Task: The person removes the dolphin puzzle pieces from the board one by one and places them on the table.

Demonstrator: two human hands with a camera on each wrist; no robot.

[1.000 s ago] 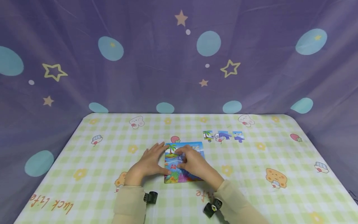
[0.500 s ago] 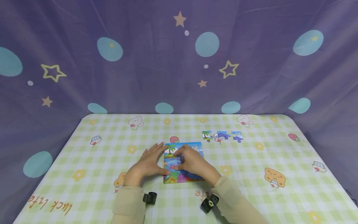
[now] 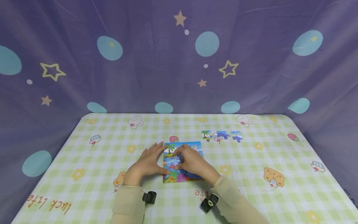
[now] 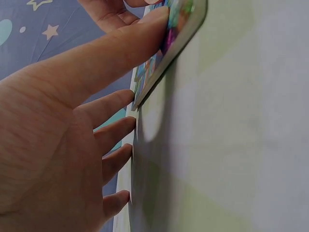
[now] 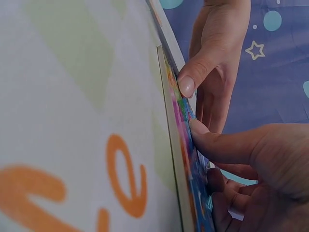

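A square picture puzzle board point(image 3: 170, 161) with a beach and undersea scene lies flat on the table in the head view. My left hand point(image 3: 149, 161) spreads along its left side, thumb pressing on the board's face and fingers straight at its edge. Over the middle of the board, my right hand point(image 3: 193, 160) pinches a puzzle piece point(image 3: 180, 159) between thumb and curled fingers, down at the board's surface. Most of that piece is hidden by the hand. In the right wrist view, the right thumb point(image 5: 212, 140) touches the board's surface near the left thumb point(image 5: 193, 77).
Behind the board to the right, a palm tree piece point(image 3: 206, 134), a purple and blue piece point(image 3: 222, 135) and another blue piece point(image 3: 236, 136) lie in a row. A checked cloth point(image 3: 95, 174) covers the table, and a purple curtain point(image 3: 156, 81) hangs behind.
My right thumb has shifted slightly left over the board. The left hand keeps its place, and the three pieces in the row stay where they were.
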